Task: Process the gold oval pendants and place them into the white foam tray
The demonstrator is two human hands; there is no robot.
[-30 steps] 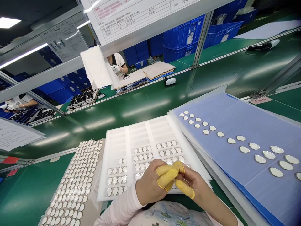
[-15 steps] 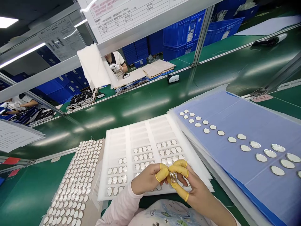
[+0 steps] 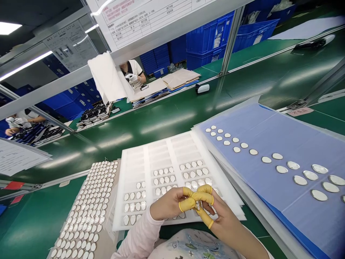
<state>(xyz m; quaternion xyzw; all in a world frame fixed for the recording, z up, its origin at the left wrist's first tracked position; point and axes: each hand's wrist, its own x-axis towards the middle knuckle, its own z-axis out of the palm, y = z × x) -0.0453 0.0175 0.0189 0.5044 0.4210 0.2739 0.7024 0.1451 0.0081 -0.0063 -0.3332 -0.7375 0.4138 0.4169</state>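
Observation:
My left hand point(image 3: 174, 201) and my right hand point(image 3: 212, 205) meet over the near edge of the white foam tray point(image 3: 159, 151). Yellow finger cots cover the thumb and fingertips that show. Between them is a small shiny piece point(image 3: 198, 205), mostly hidden by the fingers; its kind cannot be made out. Both hands are closed around it, fingertips touching. Below and around them, oval white pieces with dark rims point(image 3: 138, 206) lie in rows in the tray's slots.
Left of the tray, a board point(image 3: 114, 201) carries many oval pieces in dense rows. At right, a blue sheet point(image 3: 283, 133) holds scattered ovals. A green conveyor point(image 3: 161, 115) runs behind, with a black-and-white device point(image 3: 202, 89) on it. Across it sits a co-worker point(image 3: 134, 73) in white gloves.
My right fingers have closed in further over the small shiny piece, covering more of it. The black-and-white device on the conveyor has shifted slightly right.

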